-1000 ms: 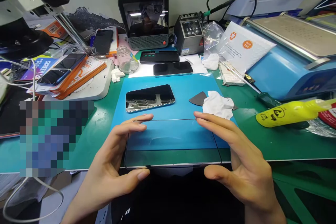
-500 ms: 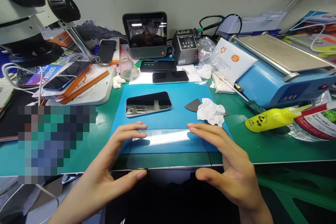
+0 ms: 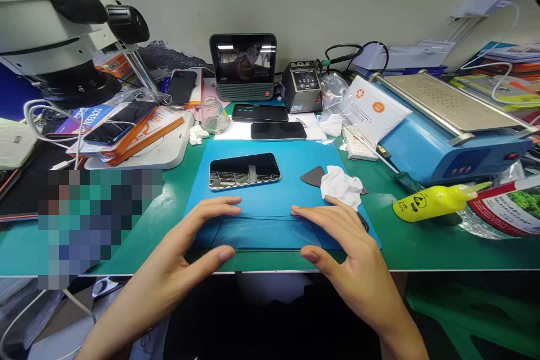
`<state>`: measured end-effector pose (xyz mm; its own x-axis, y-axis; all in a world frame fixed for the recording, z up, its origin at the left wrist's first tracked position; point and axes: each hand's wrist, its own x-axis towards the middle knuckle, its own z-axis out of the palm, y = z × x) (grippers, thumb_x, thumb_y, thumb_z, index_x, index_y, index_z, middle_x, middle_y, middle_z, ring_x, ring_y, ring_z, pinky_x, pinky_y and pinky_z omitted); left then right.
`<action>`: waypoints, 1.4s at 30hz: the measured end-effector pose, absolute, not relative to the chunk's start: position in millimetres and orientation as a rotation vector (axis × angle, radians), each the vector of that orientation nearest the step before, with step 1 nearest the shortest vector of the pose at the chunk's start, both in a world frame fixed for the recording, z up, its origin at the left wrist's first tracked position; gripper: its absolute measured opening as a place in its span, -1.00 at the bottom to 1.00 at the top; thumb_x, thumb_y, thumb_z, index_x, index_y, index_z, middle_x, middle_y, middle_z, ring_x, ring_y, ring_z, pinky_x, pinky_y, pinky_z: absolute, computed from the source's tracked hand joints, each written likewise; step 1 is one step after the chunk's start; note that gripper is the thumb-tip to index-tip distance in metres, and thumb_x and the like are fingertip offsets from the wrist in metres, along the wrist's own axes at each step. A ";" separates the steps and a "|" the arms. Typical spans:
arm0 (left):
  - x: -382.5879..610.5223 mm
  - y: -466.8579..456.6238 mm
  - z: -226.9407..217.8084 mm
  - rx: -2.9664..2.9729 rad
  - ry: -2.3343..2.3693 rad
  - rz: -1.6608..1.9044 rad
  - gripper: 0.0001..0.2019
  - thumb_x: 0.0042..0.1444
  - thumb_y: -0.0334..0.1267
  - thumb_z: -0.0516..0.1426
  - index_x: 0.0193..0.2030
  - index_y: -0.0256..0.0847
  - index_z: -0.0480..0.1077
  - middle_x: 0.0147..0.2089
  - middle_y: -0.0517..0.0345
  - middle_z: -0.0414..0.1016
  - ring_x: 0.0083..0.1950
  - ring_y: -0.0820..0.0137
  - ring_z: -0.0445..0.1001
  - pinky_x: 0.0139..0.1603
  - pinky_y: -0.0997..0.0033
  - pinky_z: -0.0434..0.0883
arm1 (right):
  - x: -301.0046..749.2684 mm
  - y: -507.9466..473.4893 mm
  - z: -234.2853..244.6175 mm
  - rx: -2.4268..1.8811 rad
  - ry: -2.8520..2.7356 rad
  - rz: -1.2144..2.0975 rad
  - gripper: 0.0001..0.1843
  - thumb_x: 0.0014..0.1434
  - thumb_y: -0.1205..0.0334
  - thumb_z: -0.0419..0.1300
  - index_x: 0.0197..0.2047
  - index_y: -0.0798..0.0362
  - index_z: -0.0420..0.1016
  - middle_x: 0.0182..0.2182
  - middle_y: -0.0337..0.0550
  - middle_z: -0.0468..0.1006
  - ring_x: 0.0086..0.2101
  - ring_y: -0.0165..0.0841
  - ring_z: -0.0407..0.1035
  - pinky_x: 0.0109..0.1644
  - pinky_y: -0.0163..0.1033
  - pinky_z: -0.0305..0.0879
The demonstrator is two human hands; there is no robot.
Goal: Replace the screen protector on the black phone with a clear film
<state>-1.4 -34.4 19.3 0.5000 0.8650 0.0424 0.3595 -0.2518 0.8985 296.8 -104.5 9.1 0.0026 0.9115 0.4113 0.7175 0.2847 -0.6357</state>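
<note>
Between my hands lies a clear rectangular sheet (image 3: pixel 270 234) with thin dark lines near its left and right ends. My left hand (image 3: pixel 189 244) holds its left part, fingertips at the far edge and thumb at the near edge. My right hand (image 3: pixel 348 250) has the same curved grip on the right part. The exact contact is hard to see through the transparent material. Just beyond, a phone (image 3: pixel 244 171) with a dark glossy screen rests on the blue mat (image 3: pixel 291 152). A white crumpled cloth (image 3: pixel 341 187) partly covers a dark grey pointed flat piece (image 3: pixel 313 176).
Farther back are another phone (image 3: pixel 278 131), a black case (image 3: pixel 259 113), a glass jar (image 3: pixel 214 117) and a screen device (image 3: pixel 243 67). A microscope (image 3: pixel 63 39) overhangs the left. A blue machine (image 3: pixel 447 124) and yellow bottle (image 3: pixel 430 204) stand right. The table's front edge (image 3: pixel 270 273) runs below.
My hands and the clear sheet have risen slightly toward the mat, and the sheet looks flatter, its bright reflection gone. My thumbs sit nearer my fingers. The camera view has shifted a little.
</note>
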 end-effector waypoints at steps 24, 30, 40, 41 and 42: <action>-1.3 -1.2 11.1 2.221 1.021 0.599 -0.16 0.39 -0.07 0.32 0.65 0.40 -0.03 0.55 0.19 0.38 0.37 0.22 0.55 0.39 0.15 0.53 | 282.4 -60.9 19.0 -1.583 -1.288 0.854 -0.39 0.47 -0.36 0.12 -0.21 -0.09 0.79 -0.22 -0.15 0.77 -0.12 -0.15 0.59 0.15 0.00 0.40; -0.8 -1.1 7.8 2.208 1.049 0.579 -0.04 0.36 -0.05 0.34 0.67 0.45 -0.18 0.28 0.25 0.59 0.37 0.20 0.56 0.44 0.06 0.49 | 278.7 -53.7 25.1 -1.343 -1.067 1.089 -0.42 0.48 -0.24 0.20 -0.30 0.00 0.80 -0.42 -0.11 0.74 -0.37 -0.34 0.56 -0.20 -0.28 0.46; -6.1 -8.8 13.6 2.176 0.995 0.560 -0.16 0.35 -0.06 0.36 0.59 0.43 -0.01 0.26 0.28 0.52 0.35 0.30 0.51 0.47 0.19 0.38 | 269.6 -53.8 25.6 -1.270 -1.045 1.142 -0.46 0.50 -0.17 0.21 -0.31 0.00 0.81 -0.44 -0.11 0.74 -0.38 -0.40 0.55 -0.22 -0.38 0.45; -6.3 -8.8 13.1 2.188 1.003 0.563 -0.17 0.36 -0.08 0.35 0.59 0.43 -0.01 0.26 0.29 0.52 0.36 0.31 0.49 0.48 0.21 0.37 | 269.4 -53.7 25.0 -1.271 -1.048 1.147 -0.46 0.50 -0.17 0.21 -0.31 0.00 0.81 -0.44 -0.11 0.73 -0.38 -0.40 0.55 -0.22 -0.37 0.45; -6.4 -8.7 12.6 2.201 1.004 0.569 -0.19 0.38 -0.09 0.34 0.59 0.43 -0.01 0.26 0.30 0.52 0.37 0.33 0.48 0.49 0.22 0.35 | 269.4 -53.3 24.7 -1.270 -1.052 1.152 -0.46 0.50 -0.17 0.20 -0.31 0.01 0.81 -0.45 -0.11 0.73 -0.38 -0.40 0.56 -0.22 -0.37 0.45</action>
